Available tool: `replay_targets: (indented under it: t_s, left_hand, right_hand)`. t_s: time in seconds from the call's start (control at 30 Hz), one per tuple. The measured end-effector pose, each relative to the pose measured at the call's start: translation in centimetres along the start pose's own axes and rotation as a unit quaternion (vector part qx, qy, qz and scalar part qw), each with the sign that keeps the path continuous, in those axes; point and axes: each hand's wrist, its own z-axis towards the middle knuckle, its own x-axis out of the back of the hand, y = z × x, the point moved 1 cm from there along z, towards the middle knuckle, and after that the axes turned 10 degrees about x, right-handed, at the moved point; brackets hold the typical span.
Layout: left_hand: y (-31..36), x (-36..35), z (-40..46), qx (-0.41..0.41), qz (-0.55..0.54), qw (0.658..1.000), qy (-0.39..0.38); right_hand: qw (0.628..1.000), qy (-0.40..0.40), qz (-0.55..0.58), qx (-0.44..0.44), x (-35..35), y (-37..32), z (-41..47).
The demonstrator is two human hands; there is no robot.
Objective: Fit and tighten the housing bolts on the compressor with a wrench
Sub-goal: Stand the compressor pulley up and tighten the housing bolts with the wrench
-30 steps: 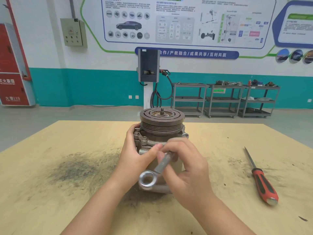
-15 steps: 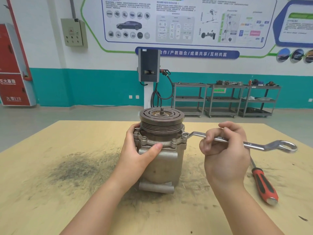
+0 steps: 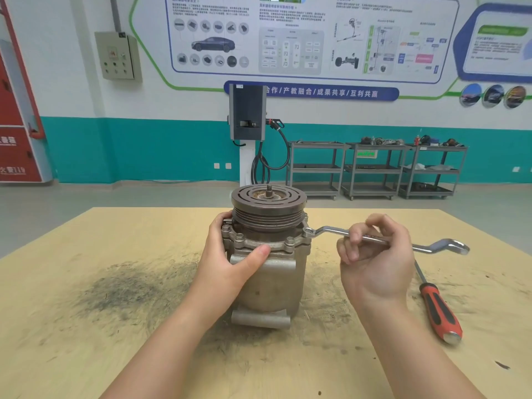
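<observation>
The metal compressor point(image 3: 273, 286) stands upright mid-table, its grooved pulley point(image 3: 269, 208) on top. Several housing bolts sit around its flange, one point(image 3: 239, 237) at the front left and another point(image 3: 290, 241) at the front right. My left hand point(image 3: 230, 260) grips the left side of the housing, thumb across the front. A silver ring wrench point(image 3: 426, 245) lies level, its near ring seated on the right-hand flange bolt point(image 3: 309, 232). My right hand point(image 3: 374, 260) holds the wrench shaft with curled fingers, midway along it.
A red-and-black screwdriver point(image 3: 440, 309) lies on the wooden table point(image 3: 115, 283) to the right of my right hand. Dark grime marks the table left of the compressor. Grey tool carts point(image 3: 374, 168) and a charging post point(image 3: 248, 116) stand by the far wall.
A second ago the wrench was in front of the compressor, pointing toward me. It has swung out to the right and now sits on the right flange bolt. My left hand has stayed put.
</observation>
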Motion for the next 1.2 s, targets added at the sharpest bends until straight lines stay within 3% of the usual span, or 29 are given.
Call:
replay_targets:
  t_s: [0.07, 0.13, 0.2, 0.27, 0.4, 0.5, 0.67, 0.8, 0.93, 1.07, 1.2]
  left_hand:
    - [0.0, 0.0, 0.0, -0.002, 0.0, 1.0, -0.003]
    - [0.0, 0.0, 0.1, -0.003, 0.002, 1.0, -0.002]
    - [-0.2, 0.0, 0.2, -0.007, 0.003, 1.0, 0.003]
    - [-0.3, 0.0, 0.3, -0.008, 0.003, 1.0, 0.006]
    - [-0.2, 0.0, 0.3, 0.001, 0.006, 1.0, 0.007]
    - [0.0, 0.0, 0.2, 0.001, 0.003, 1.0, 0.005]
    - [0.0, 0.1, 0.1, 0.007, -0.007, 1.0, -0.01]
    - [-0.1, 0.5, 0.1, 0.009, -0.001, 0.999, -0.04]
    - [-0.3, 0.7, 0.2, 0.012, 0.005, 0.999, -0.053]
    - [-0.2, 0.8, 0.2, 0.007, 0.015, 0.999, -0.042]
    - [-0.1, 0.8, 0.2, 0.0, 0.026, 0.999, -0.028]
  right_hand:
    - [0.985, -0.054, -0.078, 0.141, 0.0, 0.1, -1.5]
    - [0.937, -0.135, -0.183, 0.266, -0.5, 0.5, -3.4]
    - [0.889, -0.186, -0.261, 0.328, -0.9, 1.3, -4.6]
    - [0.871, -0.197, -0.291, 0.343, -1.0, 1.5, -4.8]
    - [0.869, -0.227, -0.281, 0.338, -1.3, 0.6, -4.4]
    - [0.916, -0.174, -0.21, 0.295, -1.7, -0.5, -3.7]
    - [0.99, -0.045, -0.094, 0.097, -1.1, -1.1, -1.4]
    - [0.999, -0.002, -0.037, -0.014, -0.6, -0.7, 0.1]
    - [0.993, -0.029, -0.011, -0.112, -0.4, -1.1, 1.6]
    - [0.995, -0.044, -0.03, -0.09, -0.4, -0.9, 1.6]
    - [0.991, -0.053, -0.089, 0.083, -0.5, -0.2, -0.7]
